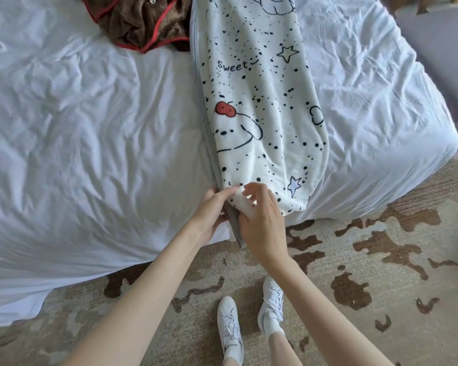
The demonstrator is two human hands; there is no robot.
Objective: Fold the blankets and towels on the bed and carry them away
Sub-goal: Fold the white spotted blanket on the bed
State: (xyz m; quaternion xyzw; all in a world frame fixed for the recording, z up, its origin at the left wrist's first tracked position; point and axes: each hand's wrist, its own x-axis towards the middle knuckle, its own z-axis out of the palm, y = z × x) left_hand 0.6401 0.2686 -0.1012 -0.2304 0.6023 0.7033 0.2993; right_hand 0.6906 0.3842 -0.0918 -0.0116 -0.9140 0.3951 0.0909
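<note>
Standing at the near edge of a big bed with a crinkled white sheet (90, 128), filling most of the view. Leaving lots of bare sheet on the left and a smaller strip on the right. Running open along the bed's near side: a tan carpet with brown blotches (381, 260). Lying long and narrow from the far side down to the near edge: a soft white fleece blanket with black dots and stars (262, 101), folded lengthwise, showing a grey edge on its left. Sitting bunched at the far side, right beside it: a brown fuzzy blanket with red trim (143, 22). Pinching the white blanket's near corner with the left hand (212, 210), fingers lying over the fabric. Gripping the same corner with the right hand (262, 223), fingers curled, just beside the left.
</note>
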